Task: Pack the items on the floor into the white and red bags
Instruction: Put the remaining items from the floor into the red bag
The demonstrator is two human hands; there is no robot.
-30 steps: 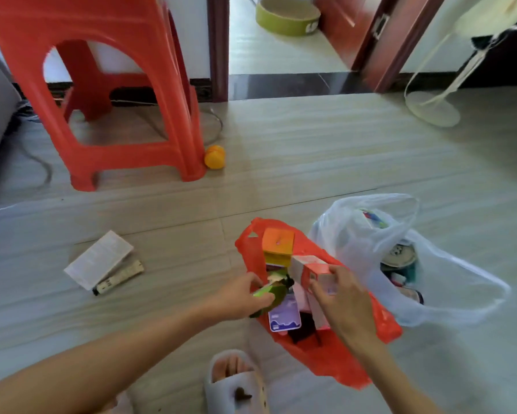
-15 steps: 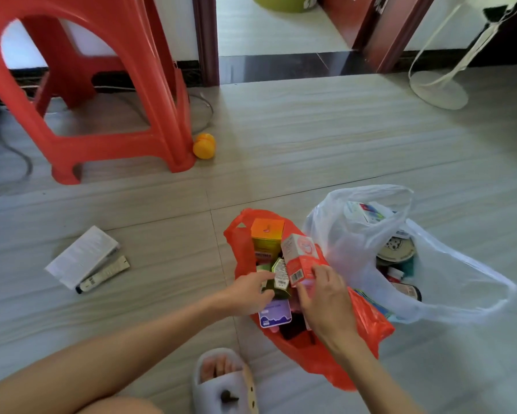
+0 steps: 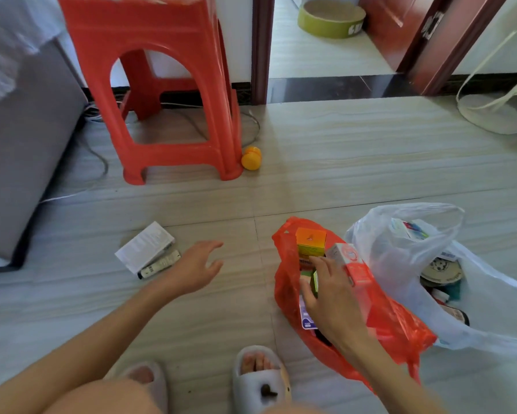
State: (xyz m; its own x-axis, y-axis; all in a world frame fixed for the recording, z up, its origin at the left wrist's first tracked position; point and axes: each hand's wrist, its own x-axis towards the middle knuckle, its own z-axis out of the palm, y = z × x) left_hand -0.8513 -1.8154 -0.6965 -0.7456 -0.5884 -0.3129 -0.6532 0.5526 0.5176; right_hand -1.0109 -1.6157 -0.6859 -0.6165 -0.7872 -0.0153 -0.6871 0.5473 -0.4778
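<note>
The red bag (image 3: 284, 282) lies open on the floor holding an orange box (image 3: 310, 239), a white and red carton (image 3: 352, 264) and a green item (image 3: 314, 282). My right hand (image 3: 331, 300) is inside the bag mouth, its fingers curled round the green item. The white bag (image 3: 379, 249) stands to its right with tins and packets inside. My left hand (image 3: 196, 268) hovers over the floor with spread fingers, holding nothing, just right of a white packet (image 3: 145, 246) and a white tube (image 3: 160, 265).
A red plastic stool (image 3: 167, 85) stands at the back, with a yellow ball (image 3: 251, 157) beside its leg. A grey sofa edge (image 3: 21, 150) is at the left. A fan base (image 3: 490, 115) stands far right. My slippered feet (image 3: 260, 375) are at the bottom.
My left hand has let go of the green item and moved out of the red bag to the left, toward the packet and tube. My right hand has stayed in the bag.
</note>
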